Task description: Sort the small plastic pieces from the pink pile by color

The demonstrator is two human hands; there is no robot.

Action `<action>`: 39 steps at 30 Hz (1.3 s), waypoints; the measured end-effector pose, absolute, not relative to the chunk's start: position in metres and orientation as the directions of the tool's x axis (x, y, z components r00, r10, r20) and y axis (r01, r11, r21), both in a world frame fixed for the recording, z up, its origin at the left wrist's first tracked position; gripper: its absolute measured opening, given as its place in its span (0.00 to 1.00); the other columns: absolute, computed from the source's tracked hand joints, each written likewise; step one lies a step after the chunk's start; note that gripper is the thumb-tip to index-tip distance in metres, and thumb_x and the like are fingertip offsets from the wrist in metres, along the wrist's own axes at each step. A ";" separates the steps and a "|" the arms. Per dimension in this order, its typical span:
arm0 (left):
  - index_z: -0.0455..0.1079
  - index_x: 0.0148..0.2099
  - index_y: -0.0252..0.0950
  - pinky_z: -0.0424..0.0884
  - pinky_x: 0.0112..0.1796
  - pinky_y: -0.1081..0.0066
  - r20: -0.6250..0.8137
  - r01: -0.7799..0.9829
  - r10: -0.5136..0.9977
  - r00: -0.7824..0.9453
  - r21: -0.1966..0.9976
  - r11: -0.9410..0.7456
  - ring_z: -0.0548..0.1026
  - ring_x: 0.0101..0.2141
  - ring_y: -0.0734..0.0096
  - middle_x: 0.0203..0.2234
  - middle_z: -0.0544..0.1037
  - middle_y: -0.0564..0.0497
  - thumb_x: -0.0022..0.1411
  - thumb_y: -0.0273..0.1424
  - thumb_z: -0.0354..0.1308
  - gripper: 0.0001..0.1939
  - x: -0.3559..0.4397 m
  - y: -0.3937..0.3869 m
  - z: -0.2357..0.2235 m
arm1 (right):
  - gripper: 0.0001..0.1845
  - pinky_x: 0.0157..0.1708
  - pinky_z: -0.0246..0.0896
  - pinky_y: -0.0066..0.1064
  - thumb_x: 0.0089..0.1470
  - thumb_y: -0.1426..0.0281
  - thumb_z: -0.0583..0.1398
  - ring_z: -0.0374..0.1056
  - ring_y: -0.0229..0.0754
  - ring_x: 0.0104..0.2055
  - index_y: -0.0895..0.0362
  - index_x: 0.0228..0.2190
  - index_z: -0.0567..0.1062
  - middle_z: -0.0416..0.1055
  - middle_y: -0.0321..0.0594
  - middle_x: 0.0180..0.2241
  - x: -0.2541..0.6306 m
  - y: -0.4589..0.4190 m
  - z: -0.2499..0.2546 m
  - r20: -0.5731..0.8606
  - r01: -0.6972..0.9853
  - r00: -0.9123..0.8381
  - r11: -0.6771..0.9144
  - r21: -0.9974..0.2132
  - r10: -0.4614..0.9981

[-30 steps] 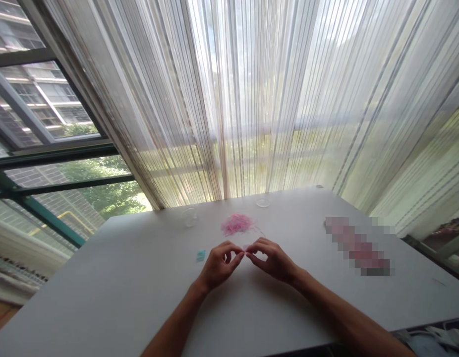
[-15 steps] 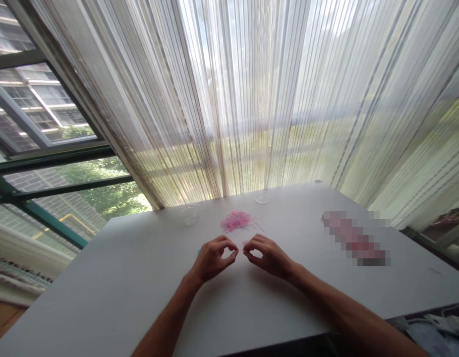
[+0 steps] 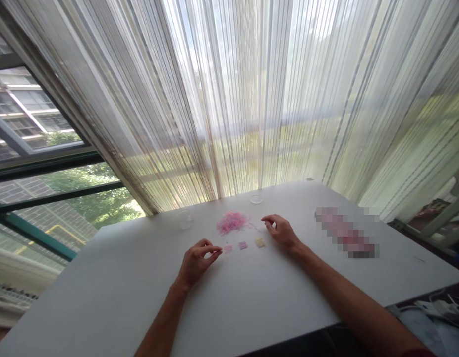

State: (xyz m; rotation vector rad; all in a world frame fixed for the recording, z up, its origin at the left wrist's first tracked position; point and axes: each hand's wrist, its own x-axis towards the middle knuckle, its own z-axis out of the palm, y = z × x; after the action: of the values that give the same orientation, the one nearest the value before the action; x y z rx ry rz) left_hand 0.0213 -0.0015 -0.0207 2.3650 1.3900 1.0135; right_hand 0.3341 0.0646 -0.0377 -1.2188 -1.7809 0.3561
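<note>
Three small squares [image 3: 243, 245], two pink, one pale yellow: laid in a row between the hands on the white table [image 3: 103, 297]. Pink fibre heap [image 3: 231, 223]: beyond the row, largely unsorted. Left hand [image 3: 196, 263]: fingers nearly pinched, just left of the row; any contents too small to tell. Right hand [image 3: 282, 233]: half-curled, apparently empty, just right of the row.

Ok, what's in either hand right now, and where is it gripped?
Nothing visible in either: the left hand and right hand show no held object, though a fine strand between fingertips would be too small to tell.
</note>
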 end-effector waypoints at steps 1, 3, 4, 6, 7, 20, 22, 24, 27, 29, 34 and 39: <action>0.80 0.40 0.41 0.64 0.27 0.77 0.452 0.691 0.834 0.315 0.493 -0.528 0.69 0.25 0.77 0.27 0.74 0.52 0.62 0.37 0.59 0.10 0.021 -0.002 -0.021 | 0.15 0.42 0.65 0.35 0.54 0.78 0.53 0.69 0.41 0.36 0.55 0.34 0.78 0.74 0.40 0.33 0.335 0.067 -0.041 0.511 0.580 -0.107 0.471 -0.665 0.853; 0.80 0.40 0.42 0.65 0.27 0.77 0.452 0.695 0.835 0.314 0.489 -0.527 0.70 0.25 0.77 0.27 0.74 0.52 0.62 0.37 0.59 0.09 0.021 -0.001 -0.023 | 0.20 0.45 0.64 0.35 0.51 0.82 0.51 0.69 0.41 0.39 0.54 0.32 0.80 0.73 0.40 0.34 0.335 0.070 -0.045 0.499 0.578 -0.165 0.493 -0.651 0.851; 0.80 0.40 0.42 0.65 0.28 0.77 0.451 0.694 0.835 0.315 0.491 -0.527 0.70 0.26 0.77 0.28 0.74 0.52 0.62 0.36 0.59 0.09 0.022 -0.001 -0.023 | 0.21 0.46 0.63 0.35 0.50 0.83 0.51 0.68 0.42 0.40 0.53 0.31 0.80 0.73 0.40 0.34 0.335 0.070 -0.047 0.494 0.579 -0.194 0.505 -0.640 0.847; 0.80 0.40 0.42 0.66 0.29 0.77 0.448 0.688 0.836 0.316 0.498 -0.528 0.71 0.26 0.76 0.28 0.74 0.52 0.62 0.36 0.59 0.09 0.022 -0.001 -0.025 | 0.23 0.47 0.63 0.37 0.50 0.84 0.50 0.68 0.42 0.42 0.52 0.30 0.81 0.74 0.40 0.35 0.334 0.071 -0.050 0.488 0.580 -0.245 0.530 -0.618 0.838; 0.80 0.39 0.42 0.66 0.29 0.77 0.449 0.685 0.836 0.315 0.502 -0.528 0.71 0.27 0.76 0.28 0.74 0.52 0.62 0.36 0.59 0.09 0.023 -0.001 -0.025 | 0.23 0.48 0.62 0.38 0.50 0.84 0.50 0.67 0.43 0.42 0.52 0.29 0.81 0.74 0.40 0.36 0.334 0.070 -0.050 0.485 0.580 -0.269 0.542 -0.609 0.832; 0.80 0.39 0.42 0.67 0.30 0.76 0.445 0.705 0.842 0.306 0.488 -0.515 0.71 0.27 0.75 0.28 0.74 0.51 0.62 0.36 0.59 0.09 0.027 -0.003 -0.025 | 0.15 0.48 0.63 0.41 0.53 0.77 0.55 0.68 0.45 0.42 0.54 0.30 0.81 0.78 0.40 0.35 0.333 0.067 -0.044 0.460 0.588 -0.276 0.527 -0.613 0.844; 0.80 0.40 0.42 0.67 0.30 0.76 0.430 0.713 0.845 0.319 0.478 -0.513 0.72 0.28 0.75 0.28 0.74 0.51 0.62 0.36 0.59 0.09 0.027 -0.003 -0.025 | 0.15 0.48 0.63 0.40 0.53 0.77 0.55 0.68 0.45 0.42 0.54 0.30 0.81 0.78 0.39 0.35 0.333 0.066 -0.043 0.461 0.593 -0.275 0.526 -0.609 0.844; 0.80 0.40 0.42 0.67 0.30 0.76 0.418 0.711 0.844 0.336 0.475 -0.519 0.72 0.28 0.74 0.28 0.75 0.51 0.62 0.37 0.59 0.09 0.026 -0.003 -0.023 | 0.15 0.47 0.63 0.40 0.52 0.77 0.55 0.68 0.45 0.41 0.53 0.29 0.81 0.78 0.39 0.35 0.333 0.065 -0.043 0.466 0.595 -0.276 0.530 -0.604 0.841; 0.80 0.40 0.42 0.67 0.30 0.76 0.431 0.695 0.839 0.333 0.489 -0.527 0.72 0.28 0.74 0.28 0.75 0.51 0.62 0.38 0.58 0.10 0.019 -0.001 -0.020 | 0.14 0.47 0.63 0.40 0.53 0.77 0.55 0.68 0.45 0.41 0.53 0.29 0.81 0.78 0.38 0.34 0.333 0.065 -0.043 0.466 0.597 -0.278 0.531 -0.601 0.840; 0.80 0.41 0.41 0.67 0.30 0.76 0.450 0.693 0.840 0.303 0.501 -0.518 0.71 0.28 0.74 0.28 0.74 0.51 0.63 0.39 0.58 0.11 0.011 0.001 -0.018 | 0.14 0.47 0.63 0.40 0.53 0.76 0.55 0.68 0.45 0.42 0.53 0.29 0.81 0.78 0.38 0.35 0.333 0.065 -0.043 0.466 0.593 -0.280 0.533 -0.603 0.839; 0.79 0.42 0.41 0.68 0.31 0.76 0.494 0.717 0.845 0.204 0.512 -0.472 0.71 0.28 0.74 0.28 0.73 0.51 0.63 0.40 0.57 0.13 -0.006 0.003 -0.011 | 0.14 0.47 0.63 0.40 0.53 0.77 0.56 0.68 0.45 0.41 0.52 0.28 0.81 0.78 0.38 0.34 0.332 0.065 -0.042 0.470 0.593 -0.277 0.534 -0.603 0.838; 0.79 0.42 0.40 0.68 0.31 0.76 0.489 0.734 0.847 0.209 0.493 -0.466 0.72 0.29 0.74 0.28 0.74 0.51 0.63 0.39 0.57 0.12 -0.004 0.001 -0.009 | 0.14 0.47 0.63 0.39 0.54 0.77 0.56 0.67 0.45 0.41 0.53 0.29 0.80 0.78 0.38 0.34 0.332 0.064 -0.041 0.458 0.608 -0.282 0.526 -0.595 0.843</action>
State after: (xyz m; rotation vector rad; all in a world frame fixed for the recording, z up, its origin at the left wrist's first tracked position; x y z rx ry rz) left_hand -0.0038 0.0007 -0.0090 2.3184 1.5315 1.0990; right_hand 0.3319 0.0644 -0.0408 -1.1778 -2.0042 0.3932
